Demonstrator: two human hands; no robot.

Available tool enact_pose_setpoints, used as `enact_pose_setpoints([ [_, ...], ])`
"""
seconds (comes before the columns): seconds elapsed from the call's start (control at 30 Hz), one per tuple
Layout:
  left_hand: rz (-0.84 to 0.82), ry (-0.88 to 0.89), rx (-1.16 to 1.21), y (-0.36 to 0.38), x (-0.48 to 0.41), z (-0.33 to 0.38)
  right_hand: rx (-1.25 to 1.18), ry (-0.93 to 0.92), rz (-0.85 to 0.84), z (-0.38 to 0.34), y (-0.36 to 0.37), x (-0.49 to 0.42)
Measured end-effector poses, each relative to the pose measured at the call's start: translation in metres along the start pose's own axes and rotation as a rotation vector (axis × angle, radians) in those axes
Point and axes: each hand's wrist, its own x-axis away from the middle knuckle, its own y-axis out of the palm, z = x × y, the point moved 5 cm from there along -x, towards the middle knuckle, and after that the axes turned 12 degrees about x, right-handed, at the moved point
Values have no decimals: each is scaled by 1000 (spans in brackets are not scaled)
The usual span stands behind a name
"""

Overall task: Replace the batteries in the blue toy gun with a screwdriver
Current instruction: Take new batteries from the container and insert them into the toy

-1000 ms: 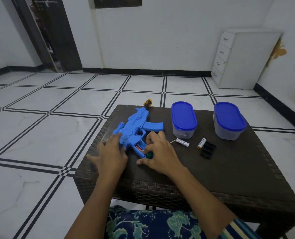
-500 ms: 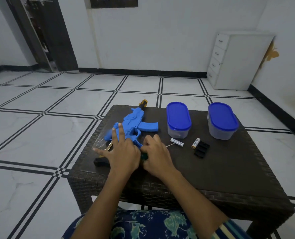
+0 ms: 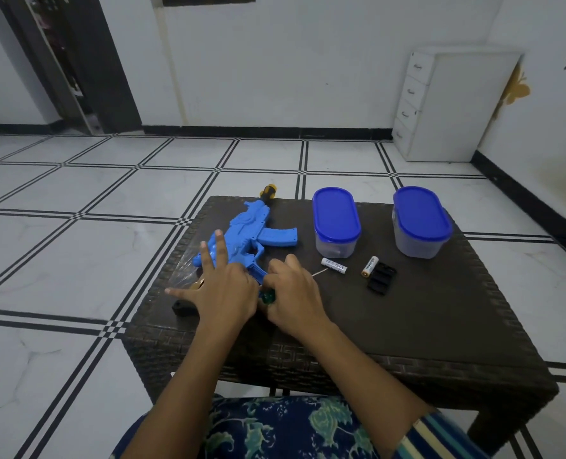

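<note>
While the left hand [image 3: 223, 291] presses flat with spread fingers on the blue plastic toy gun [image 3: 246, 236] to steady it, the right hand [image 3: 293, 293] closes around the green-handled screwdriver [image 3: 269, 297] at its grip, the loose white batteries [image 3: 333, 265] waiting just right of it.

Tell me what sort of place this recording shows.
Probably a room in a home: a tiled floor, a low wicker table, a white drawer unit against the wall, and a doorway.
</note>
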Motion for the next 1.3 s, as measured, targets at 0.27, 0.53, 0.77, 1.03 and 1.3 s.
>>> enact_pose_setpoints([
  [0.27,-59,12,67,3,-11,2,-12,8,-40,0,-2,2],
  [0.53,-84,1,264,-1,-13,-2,-67,48,-125,2,-4,1],
  [0.77,8,-19,671,-15,-8,-9,-198,181,-172,7,2,-7],
  [1.03,53,58,886,-17,-10,-28,-265,288,-52,11,-17,-14],
  [1.3,-101,198,231,3,-2,-15,116,526,-404,67,-27,8],
])
